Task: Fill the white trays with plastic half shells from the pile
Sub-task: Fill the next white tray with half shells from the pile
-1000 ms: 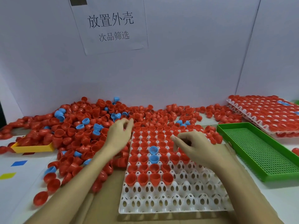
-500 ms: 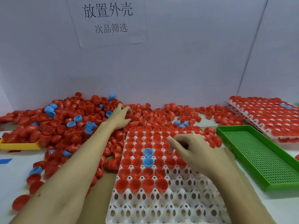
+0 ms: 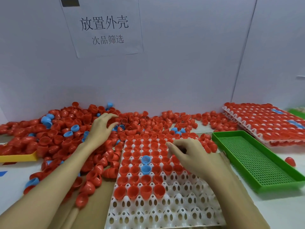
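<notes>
Your right hand (image 3: pixel 193 156) hovers over the white tray (image 3: pixel 165 210), fingers curled inward toward the thumb; whether they pinch a shell cannot be told. Beneath it, the tray's far rows hold red half shells, open side up, with two blue shells (image 3: pixel 145 164) seated one behind the other in a middle column; the near rows stand unfilled. Your left hand (image 3: pixel 103 128) reaches forward onto the pile (image 3: pixel 62 138), fingers spread and arched over red shells, gripping none visibly. The pile lies left of and behind the tray, touching its far edge. To the right sits a green perforated tray (image 3: pixel 257 162), with one red shell (image 3: pixel 290 161) just beside it. Farther right, filled trays (image 3: pixel 267 123) are stacked. A yellow tray (image 3: pixel 18 157) lies at left, partly buried.
</notes>
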Available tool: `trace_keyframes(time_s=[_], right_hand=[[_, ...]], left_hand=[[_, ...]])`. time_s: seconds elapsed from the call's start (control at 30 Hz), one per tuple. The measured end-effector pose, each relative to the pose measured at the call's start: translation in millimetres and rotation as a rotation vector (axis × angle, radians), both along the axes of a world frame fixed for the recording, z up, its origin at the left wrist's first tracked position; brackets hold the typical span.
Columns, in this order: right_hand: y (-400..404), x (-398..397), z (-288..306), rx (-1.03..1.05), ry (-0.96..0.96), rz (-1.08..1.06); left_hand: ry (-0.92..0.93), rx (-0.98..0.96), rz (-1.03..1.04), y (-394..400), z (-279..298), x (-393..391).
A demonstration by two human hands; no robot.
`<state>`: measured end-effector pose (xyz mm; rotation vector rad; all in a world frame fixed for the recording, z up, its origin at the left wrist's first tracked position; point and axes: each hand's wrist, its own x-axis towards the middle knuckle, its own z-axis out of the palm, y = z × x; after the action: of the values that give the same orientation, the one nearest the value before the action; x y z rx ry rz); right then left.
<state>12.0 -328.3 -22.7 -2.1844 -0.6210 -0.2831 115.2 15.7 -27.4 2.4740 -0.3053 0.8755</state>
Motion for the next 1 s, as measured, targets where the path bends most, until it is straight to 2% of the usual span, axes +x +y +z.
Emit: trace_keyframes(time_s=[0.1,0.23,0.3,0.4,0.5,0.57,0.67,0.77,0.87,1.0], right_hand=[[-0.6,1.6,-0.8,-0.018,-0.006,-0.014],[-1.3,1.7,0.2,-0.019,-0.001,-0.018],[-1.4,1.6,0.5,-0.019,0.001,-0.016],[0.4,0.3,2.2,0.024,-0.016,-0.03],[3.5,-4.4,8.2,0.201,0.033,0.022],[5.6,-6.9,11.6,0.277,0.089,0.119],[7.7,-10.4,12.4,0.281,0.156,0.247],[9.6,-11.6,11.3,0.26,0.137,0.286],[12.1,-11.4,11.2,0.216,0.104,0.263],[18.6,-12.9,9.5,0.241,0.1,0.235]], left_hand=[[-0.097,-0.021,0.045,17.9,6.5,-15.0],[-0.206,0.066,0.182,13.5,18.2,-42.5],[-0.201,-0.014,0.135,-1.7,23.2,-61.2],[-0.034,-0.366,-0.065,-37.0,23.6,-96.0],[0.23,-0.682,-0.33,-73.4,21.5,-125.0],[0.335,-0.726,-0.434,-88.2,19.5,-137.2],[0.436,-0.733,-0.511,-98.4,14.8,-147.3],[0.497,-0.781,-0.553,-105.9,10.5,-152.4],[0.517,-0.881,-0.556,-109.6,8.4,-154.5],[0.384,-0.817,-0.459,-110.7,4.0,-154.7]])
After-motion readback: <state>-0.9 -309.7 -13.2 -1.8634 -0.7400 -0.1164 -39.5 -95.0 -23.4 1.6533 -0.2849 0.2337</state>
